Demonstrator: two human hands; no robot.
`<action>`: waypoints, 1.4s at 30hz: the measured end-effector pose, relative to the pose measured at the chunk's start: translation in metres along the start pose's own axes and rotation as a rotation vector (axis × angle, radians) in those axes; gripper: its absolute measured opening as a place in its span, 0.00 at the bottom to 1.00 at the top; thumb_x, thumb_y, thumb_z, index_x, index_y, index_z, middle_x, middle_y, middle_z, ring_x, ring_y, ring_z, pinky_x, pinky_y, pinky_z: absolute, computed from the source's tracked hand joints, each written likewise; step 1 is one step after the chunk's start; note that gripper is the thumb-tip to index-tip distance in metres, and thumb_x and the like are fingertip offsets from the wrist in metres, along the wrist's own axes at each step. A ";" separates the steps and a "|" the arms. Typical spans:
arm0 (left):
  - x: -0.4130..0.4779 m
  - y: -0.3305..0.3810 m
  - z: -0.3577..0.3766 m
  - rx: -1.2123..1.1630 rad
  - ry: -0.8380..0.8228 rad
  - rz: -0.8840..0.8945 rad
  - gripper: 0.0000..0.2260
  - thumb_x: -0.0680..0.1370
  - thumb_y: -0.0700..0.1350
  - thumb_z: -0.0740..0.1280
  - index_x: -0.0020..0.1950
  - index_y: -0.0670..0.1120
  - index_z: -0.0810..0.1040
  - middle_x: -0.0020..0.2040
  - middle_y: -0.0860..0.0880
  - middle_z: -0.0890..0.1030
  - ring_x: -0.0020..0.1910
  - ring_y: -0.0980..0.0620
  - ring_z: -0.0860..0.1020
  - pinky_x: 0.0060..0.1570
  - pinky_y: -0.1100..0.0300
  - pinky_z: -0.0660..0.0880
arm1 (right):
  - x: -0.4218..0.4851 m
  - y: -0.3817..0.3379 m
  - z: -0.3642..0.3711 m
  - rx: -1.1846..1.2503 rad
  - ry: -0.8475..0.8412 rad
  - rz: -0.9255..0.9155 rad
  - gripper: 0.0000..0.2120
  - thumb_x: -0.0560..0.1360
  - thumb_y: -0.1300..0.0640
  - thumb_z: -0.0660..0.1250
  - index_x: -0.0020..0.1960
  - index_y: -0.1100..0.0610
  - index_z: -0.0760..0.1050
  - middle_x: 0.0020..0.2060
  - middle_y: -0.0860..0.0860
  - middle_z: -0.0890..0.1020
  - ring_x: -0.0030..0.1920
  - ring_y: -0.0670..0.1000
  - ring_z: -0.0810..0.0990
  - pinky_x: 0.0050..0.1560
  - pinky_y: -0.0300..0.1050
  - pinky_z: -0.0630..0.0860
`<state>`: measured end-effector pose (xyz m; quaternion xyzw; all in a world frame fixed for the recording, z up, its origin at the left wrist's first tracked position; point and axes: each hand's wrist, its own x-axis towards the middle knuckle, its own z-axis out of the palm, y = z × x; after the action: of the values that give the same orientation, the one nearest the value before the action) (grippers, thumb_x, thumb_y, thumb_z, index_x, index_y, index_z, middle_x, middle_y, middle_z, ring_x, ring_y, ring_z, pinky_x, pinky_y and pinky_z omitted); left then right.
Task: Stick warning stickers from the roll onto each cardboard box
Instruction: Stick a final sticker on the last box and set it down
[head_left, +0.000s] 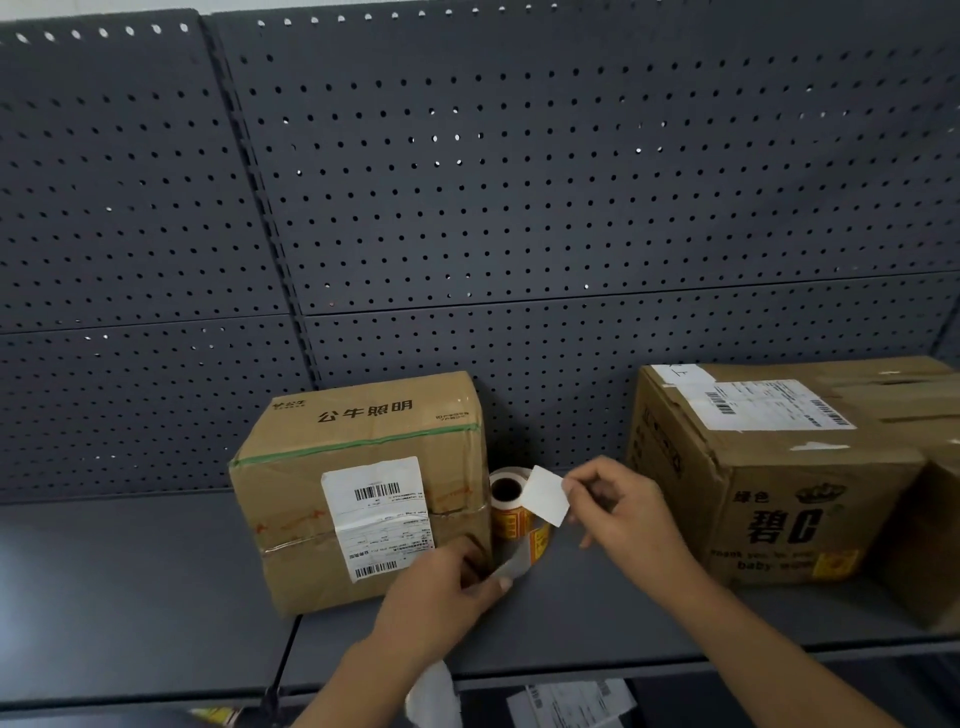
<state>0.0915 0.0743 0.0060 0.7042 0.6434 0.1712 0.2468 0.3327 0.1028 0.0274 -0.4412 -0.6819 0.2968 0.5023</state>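
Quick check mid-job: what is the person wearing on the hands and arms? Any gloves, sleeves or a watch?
Nothing that shows. The left hand and right hand are bare, with no gloves or rings visible. The left forearm and right forearm are bare to the frame's edge, with no sleeve, watch or band in view.

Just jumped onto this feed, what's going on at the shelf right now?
A person is mid-peel. The right hand pinches a peeled sticker beside the roll, white back toward the camera; the left hand holds the liner strip. The right box already carries a yellow sticker; none shows on the left box.
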 end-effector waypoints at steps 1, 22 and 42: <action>-0.002 0.004 -0.004 0.070 0.051 0.020 0.18 0.75 0.67 0.69 0.58 0.57 0.79 0.50 0.58 0.84 0.49 0.58 0.82 0.48 0.57 0.80 | -0.001 -0.006 0.001 -0.008 0.035 -0.024 0.06 0.81 0.63 0.69 0.48 0.54 0.81 0.37 0.50 0.82 0.36 0.53 0.83 0.29 0.51 0.82; -0.035 0.062 -0.068 -1.135 0.110 0.025 0.04 0.80 0.41 0.71 0.50 0.42 0.84 0.42 0.42 0.84 0.40 0.51 0.82 0.45 0.59 0.81 | -0.014 -0.046 0.017 -0.358 0.058 -0.723 0.10 0.79 0.60 0.73 0.56 0.66 0.81 0.65 0.58 0.77 0.66 0.53 0.79 0.62 0.48 0.79; -0.050 0.054 -0.077 -0.913 0.350 0.068 0.04 0.79 0.46 0.73 0.49 0.49 0.88 0.40 0.47 0.88 0.38 0.51 0.84 0.47 0.51 0.84 | -0.003 -0.082 0.036 0.454 0.080 0.105 0.07 0.75 0.65 0.74 0.52 0.61 0.80 0.42 0.55 0.84 0.40 0.51 0.83 0.39 0.40 0.81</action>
<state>0.0870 0.0315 0.1038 0.5055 0.5111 0.5595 0.4126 0.2742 0.0655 0.0844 -0.3632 -0.5535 0.4503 0.5990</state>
